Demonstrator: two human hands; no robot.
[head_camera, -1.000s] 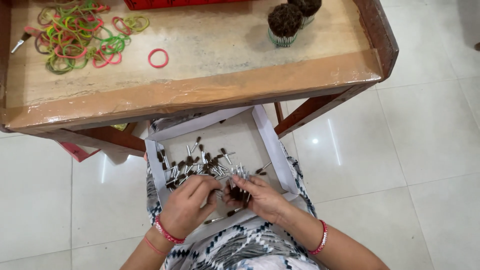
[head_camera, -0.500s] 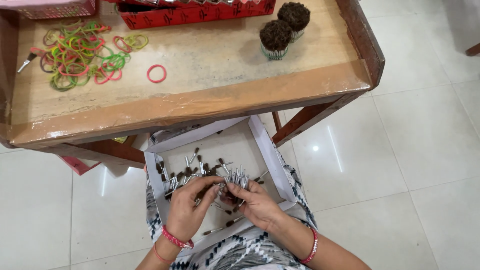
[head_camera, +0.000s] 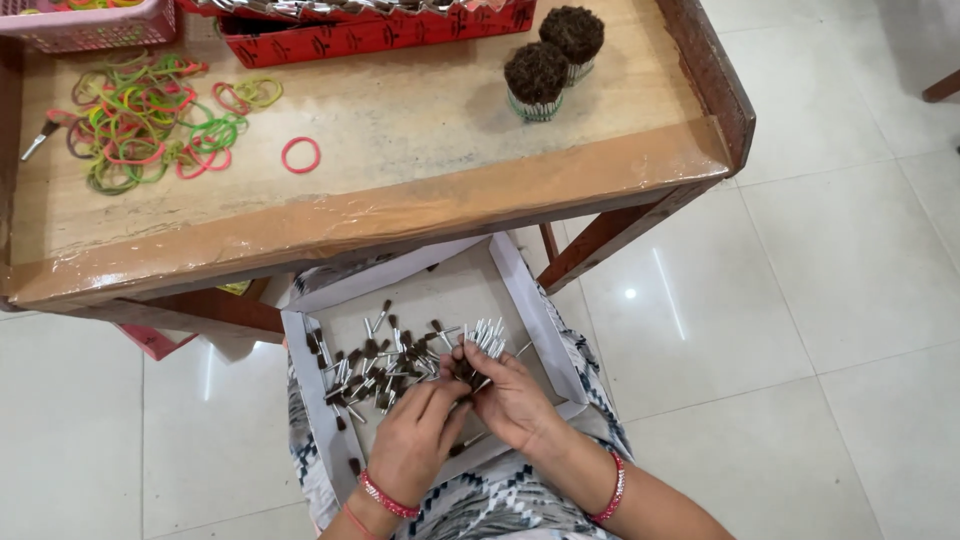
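Note:
A shallow white cardboard tray (head_camera: 535, 310) rests on my lap, scattered with several small brushes (head_camera: 375, 362) that have dark tips and silver handles. My right hand (head_camera: 512, 392) grips a small bunch of these brushes (head_camera: 485, 340), silver ends fanned upward. My left hand (head_camera: 420, 438) sits close beside it, fingers touching the bottom of the same bunch. Both wrists wear red bangles.
A wooden table (head_camera: 420, 200) stands ahead with a pile of coloured rubber bands (head_camera: 140, 125), one loose red band (head_camera: 301, 155), two banded brush bundles (head_camera: 555, 62), a red box (head_camera: 370, 30) and a pink basket (head_camera: 85, 22). White tiled floor (head_camera: 800, 300) lies to the right.
The view tilted so the table and tray appear lower. My hands stayed together over the tray, still working the bunch of brushes.

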